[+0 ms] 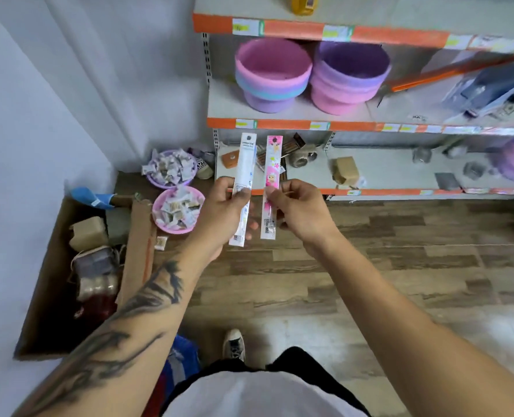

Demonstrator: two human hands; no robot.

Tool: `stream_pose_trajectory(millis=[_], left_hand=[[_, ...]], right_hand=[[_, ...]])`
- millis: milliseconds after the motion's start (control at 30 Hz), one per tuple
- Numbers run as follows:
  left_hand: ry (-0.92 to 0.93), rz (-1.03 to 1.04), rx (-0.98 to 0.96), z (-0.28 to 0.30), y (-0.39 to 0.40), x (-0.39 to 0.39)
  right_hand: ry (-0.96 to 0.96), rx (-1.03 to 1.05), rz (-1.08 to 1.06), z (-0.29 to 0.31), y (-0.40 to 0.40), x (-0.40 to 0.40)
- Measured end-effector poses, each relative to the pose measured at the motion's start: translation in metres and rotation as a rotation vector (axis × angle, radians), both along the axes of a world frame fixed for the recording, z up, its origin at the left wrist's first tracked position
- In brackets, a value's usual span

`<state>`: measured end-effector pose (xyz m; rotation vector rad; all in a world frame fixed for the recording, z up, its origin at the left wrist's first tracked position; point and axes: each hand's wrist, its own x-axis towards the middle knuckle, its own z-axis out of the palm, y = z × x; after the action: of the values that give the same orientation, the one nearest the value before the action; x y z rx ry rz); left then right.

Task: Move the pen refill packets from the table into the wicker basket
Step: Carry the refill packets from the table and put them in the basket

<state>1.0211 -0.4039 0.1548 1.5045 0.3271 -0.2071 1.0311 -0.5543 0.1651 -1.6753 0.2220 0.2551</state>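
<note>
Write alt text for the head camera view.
A person's left hand holds up a white packet and the right hand a pink packet, side by side, before shelves with pink and purple tubs; a cardboard box sits lower left.

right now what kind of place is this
Probably a small shop: shelves with orange price-tag strips, stacked pots on display, and packets in both hands, white left, pink right.

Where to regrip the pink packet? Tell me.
Pinch the pink packet near its middle, from its right long edge. It is a thin flat strip held upright, and the right hand pinches it there, faces exposed. The left hand holds the white packet.
</note>
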Motion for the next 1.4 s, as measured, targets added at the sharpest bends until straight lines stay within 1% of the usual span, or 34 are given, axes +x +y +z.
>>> stream_pose_trajectory(millis=[200, 367, 433, 567, 733, 833, 933, 1100, 1200, 1267, 1333, 1400], left_hand=[[-0.057, -0.013, -0.071, 0.021, -0.013, 0.091], [-0.160, 0.030, -0.063, 0.039, -0.026, 0.175], [-0.189, 0.063, -0.049, 0.053, -0.031, 0.211], [-0.183, 0.102, -0.014, 0.089, -0.048, 0.272], [-0.288, 0.129, -0.041, 0.124, -0.073, 0.348], [-0.363, 0.124, -0.085, 0.140, -0.086, 0.379], [-0.390, 0.126, -0.160, 0.151, -0.091, 0.398], [-0.444, 0.142, -0.264, 0.169, -0.080, 0.429], [-0.473, 0.138, -0.314, 0.180, -0.070, 0.442], [-0.495, 0.172, -0.317, 0.188, -0.065, 0.450], [-0.521, 0.227, -0.293, 0.195, -0.059, 0.459], [-0.546, 0.257, -0.248, 0.203, -0.055, 0.469]], right_hand=[[-0.036, -0.001, -0.029, 0.013, -0.019, 0.091], [-0.114, 0.032, 0.054, 0.034, -0.030, 0.185], [-0.161, 0.045, 0.088, 0.047, -0.034, 0.223], [-0.246, 0.069, 0.166, 0.083, -0.046, 0.292], [-0.354, 0.095, 0.195, 0.124, -0.070, 0.363], [-0.408, 0.206, 0.220, 0.142, -0.073, 0.392], [-0.418, 0.306, 0.260, 0.155, -0.068, 0.414], [-0.437, 0.411, 0.247, 0.172, -0.051, 0.439], [-0.473, 0.411, 0.179, 0.182, -0.035, 0.451], [-0.514, 0.397, 0.138, 0.189, -0.024, 0.458], [-0.600, 0.346, 0.102, 0.198, -0.012, 0.462], [-0.738, 0.243, 0.055, 0.206, -0.004, 0.467]])
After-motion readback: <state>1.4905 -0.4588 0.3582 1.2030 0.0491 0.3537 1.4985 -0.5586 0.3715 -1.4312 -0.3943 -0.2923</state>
